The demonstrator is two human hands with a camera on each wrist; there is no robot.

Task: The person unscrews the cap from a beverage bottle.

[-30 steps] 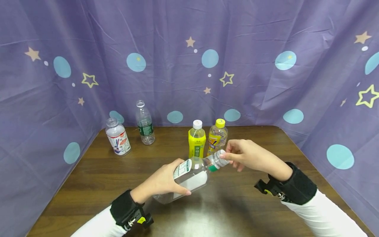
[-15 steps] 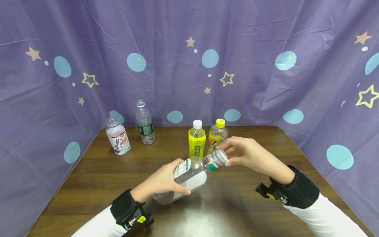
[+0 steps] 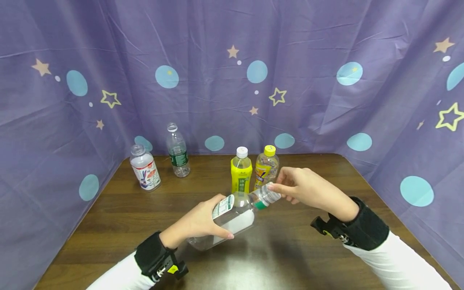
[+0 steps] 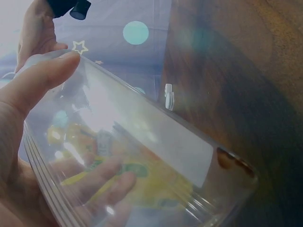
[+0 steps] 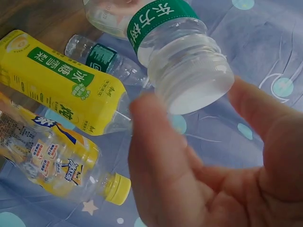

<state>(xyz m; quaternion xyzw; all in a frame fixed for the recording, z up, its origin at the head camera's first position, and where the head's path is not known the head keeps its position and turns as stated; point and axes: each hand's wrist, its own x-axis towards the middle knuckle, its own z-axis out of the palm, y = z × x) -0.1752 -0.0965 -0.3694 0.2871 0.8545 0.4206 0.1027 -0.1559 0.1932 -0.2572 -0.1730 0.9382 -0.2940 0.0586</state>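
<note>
Over table (image 3: 108, 225), left grip (image 3: 197, 219) holding clear tilted bottle (image 3: 237, 221), right grip (image 3: 306, 187) pinching white cap (image 5: 201, 94)

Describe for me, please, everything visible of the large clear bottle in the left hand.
The large clear bottle looks like plastic, with a green-printed white label, green neck band and whitish cap. It is tilted over the table, cap end toward the right hand, which pinches the cap; the left hand grips its body.
</note>
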